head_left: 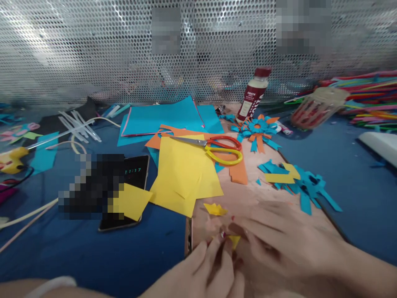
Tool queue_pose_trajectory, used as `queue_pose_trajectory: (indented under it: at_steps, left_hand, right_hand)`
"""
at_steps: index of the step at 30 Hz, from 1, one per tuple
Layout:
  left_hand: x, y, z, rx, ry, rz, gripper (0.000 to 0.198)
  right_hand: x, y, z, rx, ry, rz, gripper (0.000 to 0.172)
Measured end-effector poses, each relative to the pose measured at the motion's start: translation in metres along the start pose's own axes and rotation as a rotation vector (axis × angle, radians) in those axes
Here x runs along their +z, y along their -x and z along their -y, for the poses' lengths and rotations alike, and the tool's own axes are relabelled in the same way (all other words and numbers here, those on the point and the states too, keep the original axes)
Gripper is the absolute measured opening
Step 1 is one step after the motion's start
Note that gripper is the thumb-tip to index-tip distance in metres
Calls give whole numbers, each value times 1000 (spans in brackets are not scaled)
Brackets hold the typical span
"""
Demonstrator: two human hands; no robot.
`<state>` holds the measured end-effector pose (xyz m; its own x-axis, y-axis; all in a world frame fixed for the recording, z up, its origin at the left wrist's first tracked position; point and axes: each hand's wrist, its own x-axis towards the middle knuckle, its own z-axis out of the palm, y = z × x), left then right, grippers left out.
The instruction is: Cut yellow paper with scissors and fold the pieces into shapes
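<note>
Perforated sheet metal (214,54) rises behind the smooth loop-handled scissors (203,142). On their near side, past a jagged yellow scrap (215,209), the left hand (211,269) pinches a small pointed yellow paper (235,241); whether the blurred right hand (288,234) grips anything, I cannot tell.

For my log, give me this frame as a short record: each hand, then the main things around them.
left hand: fingers at a small yellow paper piece; grip partly hidden
right hand: blurred, close beside that piece; contact unclear
nearest cutout: jagged-edged yellow scrap
scissors: lying on yellow sheets and orange paper
phone: left of the sheets, partly covered by a yellow square
paper flower: blue and orange, near a red-capped bottle
</note>
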<state>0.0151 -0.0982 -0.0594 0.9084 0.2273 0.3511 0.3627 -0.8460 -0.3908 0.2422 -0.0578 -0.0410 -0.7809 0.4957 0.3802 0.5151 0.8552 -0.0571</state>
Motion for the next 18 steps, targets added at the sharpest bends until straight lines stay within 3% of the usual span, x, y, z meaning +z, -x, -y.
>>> queue_pose_trajectory:
  at_steps: [4, 7, 9, 11, 16, 18]
  left_hand:
    - [0, 4, -1, -3, -14, 0, 35]
    - [3, 6, -3, -5, -36, 1, 33]
    - [5, 8, -4, 3, -63, 8, 34]
    - [6, 9, -6, 8, -87, 27, 34]
    - [8, 12, -13, -41, -115, 33, 35]
    - [9, 12, -13, -69, -69, 3, 33]
  right_hand:
    - [0, 2, -6, 130, 41, 2, 23]
    - [-4, -5, -7, 214, -101, 182, 21]
    - [-8, -11, -6, 192, -237, 323, 24]
    - [-10, -16, -6, 175, -309, 380, 25]
    - [-6, -13, -6, 151, -390, 397, 21]
    - [-3, -9, -6, 139, -381, 362, 28]
